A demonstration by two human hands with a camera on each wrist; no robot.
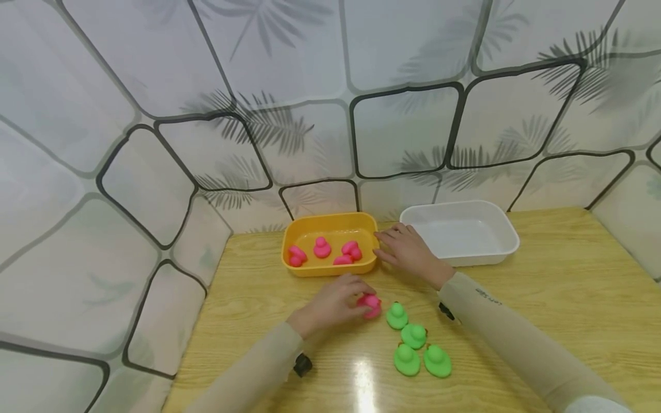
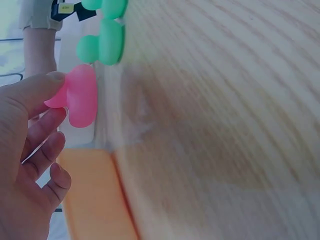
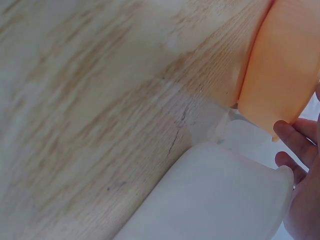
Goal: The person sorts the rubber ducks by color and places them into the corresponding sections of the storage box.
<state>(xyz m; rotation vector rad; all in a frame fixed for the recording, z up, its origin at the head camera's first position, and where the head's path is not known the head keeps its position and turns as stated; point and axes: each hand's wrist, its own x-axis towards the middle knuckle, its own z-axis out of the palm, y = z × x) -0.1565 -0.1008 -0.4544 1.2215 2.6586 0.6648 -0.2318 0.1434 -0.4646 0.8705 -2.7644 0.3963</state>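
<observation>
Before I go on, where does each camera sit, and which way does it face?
Head: on the head, facing forward and down; left hand and right hand show.
Left wrist: worn there, facing the left hand pinching a pink duck; right forearm beyond.
Right wrist: worn there, facing the orange tray and white tray; right fingers show.
Both wrist views share the orange tray.

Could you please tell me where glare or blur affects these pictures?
Head view: a bright glare streak on the table, low in the picture; left wrist view: the table and yellow tray look soft, the pink duck somewhat clearer; right wrist view: the table looks smeared, colours washed out.
</observation>
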